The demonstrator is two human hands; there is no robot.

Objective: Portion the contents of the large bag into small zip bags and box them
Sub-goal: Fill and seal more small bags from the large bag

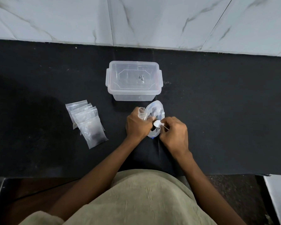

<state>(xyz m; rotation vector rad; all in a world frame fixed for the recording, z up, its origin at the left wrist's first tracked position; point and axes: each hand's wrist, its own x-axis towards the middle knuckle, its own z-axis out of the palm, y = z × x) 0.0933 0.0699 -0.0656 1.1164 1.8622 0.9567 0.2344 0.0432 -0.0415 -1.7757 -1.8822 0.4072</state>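
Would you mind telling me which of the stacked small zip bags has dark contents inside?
The nearest zip bag, on top of the pile: a dark patch shows inside it, while the others look clear.

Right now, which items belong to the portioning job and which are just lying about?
In the job: large bag, white spoon, small zip bag in left hand, right hand, filled zip bags, lidded clear box.

Lying about: nothing loose; only black counter, marble wall.

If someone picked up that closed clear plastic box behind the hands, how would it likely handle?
The clear box looks rigid, so it probably keeps its shape when gripped. Nothing bulky shows through its walls, so it is likely light and might slide if pushed. Its broad flat base makes tipping unlikely.
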